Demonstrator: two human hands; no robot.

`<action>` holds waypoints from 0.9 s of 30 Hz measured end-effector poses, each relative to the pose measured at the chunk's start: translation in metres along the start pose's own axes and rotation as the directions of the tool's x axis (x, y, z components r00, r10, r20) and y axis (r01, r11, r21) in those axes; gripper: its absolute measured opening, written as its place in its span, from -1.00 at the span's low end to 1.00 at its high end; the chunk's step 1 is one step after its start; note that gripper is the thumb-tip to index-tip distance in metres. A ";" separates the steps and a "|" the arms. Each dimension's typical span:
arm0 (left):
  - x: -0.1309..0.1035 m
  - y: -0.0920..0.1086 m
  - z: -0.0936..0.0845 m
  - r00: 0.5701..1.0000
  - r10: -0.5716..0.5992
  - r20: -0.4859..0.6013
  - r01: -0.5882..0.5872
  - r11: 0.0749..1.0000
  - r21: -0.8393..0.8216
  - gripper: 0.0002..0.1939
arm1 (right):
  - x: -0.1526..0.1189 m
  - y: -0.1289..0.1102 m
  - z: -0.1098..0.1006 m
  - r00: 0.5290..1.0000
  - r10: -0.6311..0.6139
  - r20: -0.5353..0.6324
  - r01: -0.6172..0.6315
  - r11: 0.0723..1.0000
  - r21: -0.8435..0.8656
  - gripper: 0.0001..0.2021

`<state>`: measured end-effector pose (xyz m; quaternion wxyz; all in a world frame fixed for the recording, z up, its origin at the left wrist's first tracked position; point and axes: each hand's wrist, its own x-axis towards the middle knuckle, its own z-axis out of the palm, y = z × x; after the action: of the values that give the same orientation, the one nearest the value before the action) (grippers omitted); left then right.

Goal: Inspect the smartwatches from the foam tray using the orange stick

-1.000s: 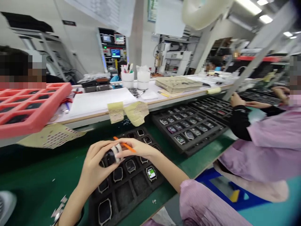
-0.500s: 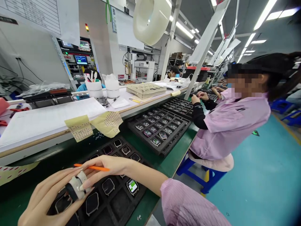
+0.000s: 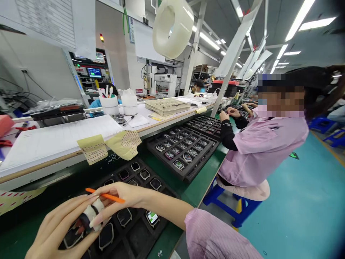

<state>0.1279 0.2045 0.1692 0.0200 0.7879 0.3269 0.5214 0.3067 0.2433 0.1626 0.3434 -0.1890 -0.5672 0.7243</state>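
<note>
My left hand (image 3: 51, 232) curls round a pale smartwatch case (image 3: 90, 217) with a dark face, held on edge above a black tray (image 3: 138, 239). From the far side, my right hand (image 3: 122, 192) presses its fingertips on the same case. An orange stick (image 3: 114, 198) lies pinched in the right fingers, its tip pointing left. Under my hands, the tray's slots hold several watch cases with dark screens, such as the watch (image 3: 106, 235) below my fingers. One watch (image 3: 152, 218) at the tray's right side shows a lit green and white screen. My fingers hide part of the held case.
Beyond my tray are more black trays (image 3: 185, 172) of watches. A shelf (image 3: 151, 127) runs above, with paper sheets (image 3: 64, 138), white cups (image 3: 110, 108) and a beige tray (image 3: 167, 108). Tape rolls (image 3: 174, 28) hang overhead. A co-worker in pink (image 3: 264, 151) sits at right.
The held case has turned slightly between my fingers, and both hands sit a little lower and further right in view. The whole view has shifted slightly. My grip on case and stick continues.
</note>
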 end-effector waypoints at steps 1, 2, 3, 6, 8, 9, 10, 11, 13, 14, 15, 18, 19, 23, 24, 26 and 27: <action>-0.001 0.000 -0.001 0.999 -0.038 0.007 0.037 0.998 0.045 -0.40 | -0.002 -0.003 0.001 0.999 -0.050 -0.021 0.049 0.998 -0.035 -0.36; -0.001 0.001 -0.003 0.999 -0.052 0.003 0.051 0.996 0.078 -0.41 | -0.004 -0.006 0.003 0.992 -0.108 -0.060 0.103 0.992 -0.075 -0.36; -0.001 0.002 -0.005 0.999 -0.038 -0.003 0.038 0.994 0.103 -0.43 | -0.006 -0.009 0.004 0.979 -0.170 -0.112 0.156 0.980 -0.121 -0.38; -0.001 0.009 -0.011 0.995 -0.094 0.044 0.088 0.988 0.125 -0.57 | -0.016 -0.018 0.007 0.885 -0.377 -0.274 0.333 0.923 -0.195 -0.41; -0.001 0.013 -0.013 0.981 -0.181 0.065 0.172 0.978 0.114 -0.60 | -0.024 -0.021 0.007 0.858 -0.418 -0.299 0.368 0.906 -0.209 -0.33; -0.001 0.014 -0.013 0.973 -0.218 0.076 0.210 0.972 0.101 -0.59 | -0.028 -0.022 0.007 0.842 -0.419 -0.339 0.353 0.904 -0.242 -0.30; -0.001 0.015 -0.013 0.965 -0.248 0.086 0.242 0.967 0.083 -0.58 | -0.032 -0.022 0.007 0.821 -0.442 -0.362 0.354 0.890 -0.286 -0.28; -0.002 0.016 -0.013 0.961 -0.261 0.089 0.257 0.965 0.059 -0.58 | -0.035 -0.022 0.008 0.808 -0.466 -0.362 0.356 0.874 -0.332 -0.28; -0.003 0.018 -0.013 0.960 -0.267 0.078 0.267 0.964 0.017 -0.57 | -0.041 -0.021 0.011 0.787 -0.521 -0.330 0.388 0.834 -0.391 -0.33; -0.003 0.019 -0.013 0.961 -0.268 0.075 0.269 0.963 -0.002 -0.56 | -0.043 -0.020 0.013 0.779 -0.546 -0.309 0.408 0.815 -0.411 -0.35; -0.004 0.020 -0.013 0.962 -0.264 0.071 0.266 0.964 -0.018 -0.56 | -0.044 -0.019 0.015 0.767 -0.569 -0.296 0.429 0.798 -0.424 -0.37; -0.005 0.021 -0.013 0.966 -0.248 0.071 0.252 0.967 -0.048 -0.54 | -0.045 -0.016 0.020 0.718 -0.626 -0.304 0.480 0.762 -0.436 -0.42; -0.006 0.021 -0.013 0.967 -0.243 0.073 0.247 0.968 -0.051 -0.54 | -0.045 -0.016 0.021 0.705 -0.637 -0.311 0.489 0.754 -0.439 -0.43; -0.007 0.021 -0.013 0.965 -0.249 0.083 0.253 0.966 -0.045 -0.52 | -0.046 -0.016 0.022 0.676 -0.657 -0.334 0.468 0.733 -0.494 -0.42; -0.007 0.021 -0.013 0.964 -0.253 0.086 0.257 0.965 -0.045 -0.53 | -0.046 -0.016 0.022 0.671 -0.660 -0.337 0.459 0.727 -0.510 -0.41; -0.007 0.021 -0.012 0.963 -0.257 0.085 0.261 0.964 -0.045 -0.53 | -0.046 -0.016 0.021 0.664 -0.668 -0.336 0.452 0.717 -0.530 -0.40; -0.007 0.021 -0.012 0.963 -0.257 0.083 0.261 0.964 -0.045 -0.53 | -0.046 -0.016 0.021 0.663 -0.670 -0.333 0.452 0.714 -0.535 -0.40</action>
<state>0.1264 0.1804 0.1773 0.1222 0.7569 0.4114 0.4928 0.3295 0.1978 0.1783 0.6429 -0.2498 -0.6242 0.3670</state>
